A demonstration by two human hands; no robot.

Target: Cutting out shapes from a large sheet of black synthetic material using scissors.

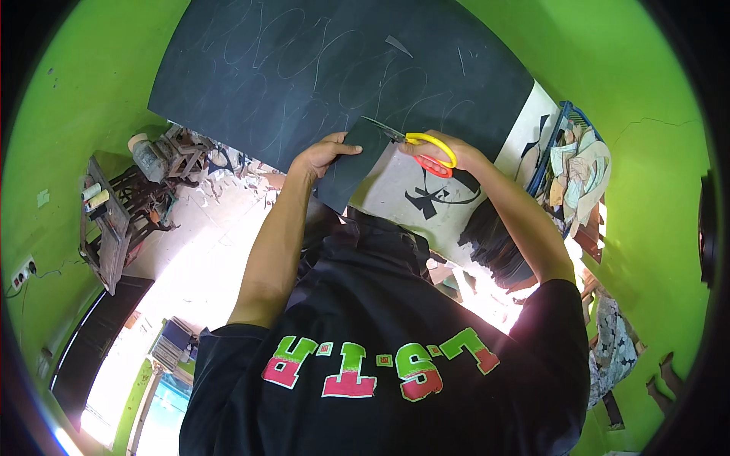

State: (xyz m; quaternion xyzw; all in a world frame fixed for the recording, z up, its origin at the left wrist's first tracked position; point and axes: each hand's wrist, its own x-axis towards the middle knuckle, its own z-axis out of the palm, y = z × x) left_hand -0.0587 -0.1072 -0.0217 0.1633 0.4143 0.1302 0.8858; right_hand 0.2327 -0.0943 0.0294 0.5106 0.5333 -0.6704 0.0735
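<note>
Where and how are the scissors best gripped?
Probably by the yellow loop and red loop of the scissors, coming from the lower right, as the right hand does: both loops lie on that side, while the metal blades point to the upper left, near the left hand.

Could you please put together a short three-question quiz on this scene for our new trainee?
1. Which hand holds the scissors with yellow and red handles?
2. True or false: the blue basket is on the person's right.
3. The left hand grips: (a) the blue basket; (b) a dark flat piece; (c) the scissors.

Key: 1. The right hand. 2. True. 3. (b).
</note>
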